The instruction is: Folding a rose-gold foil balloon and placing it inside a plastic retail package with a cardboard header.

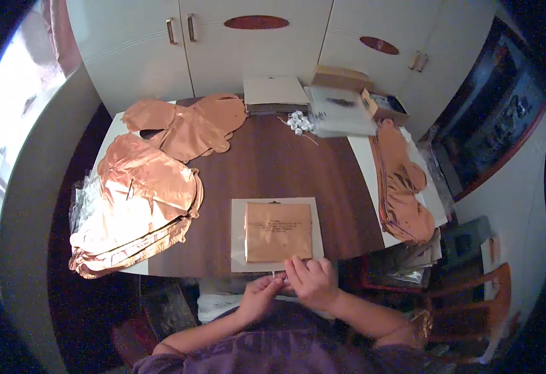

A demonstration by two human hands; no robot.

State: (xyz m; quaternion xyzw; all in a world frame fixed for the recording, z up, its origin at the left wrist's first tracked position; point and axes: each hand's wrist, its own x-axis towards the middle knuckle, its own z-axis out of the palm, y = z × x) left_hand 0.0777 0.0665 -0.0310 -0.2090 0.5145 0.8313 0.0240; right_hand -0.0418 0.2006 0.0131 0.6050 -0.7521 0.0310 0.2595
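Note:
At the near edge of the table, my left hand [260, 298] is closed in a pinch, with a thin white piece [273, 273] sticking up at its fingertips. My right hand [313, 283] meets it there, fingers bent and closed; what lies between its fingertips is too small to make out. Just beyond both hands lies a folded square of copper-coloured foil [278, 232] with dark print. It rests on a white card [238, 240] that has a small dark hanging slot at its far edge.
Flat copper foil balloons [142, 187] are heaped at the left, with more foil balloons [401, 187] at the right. Small white ribbon rolls [299, 123], clear plastic bags [341, 112], a white box [276, 91] and an open carton [385, 105] stand at the back. A wooden chair [472, 305] is at right.

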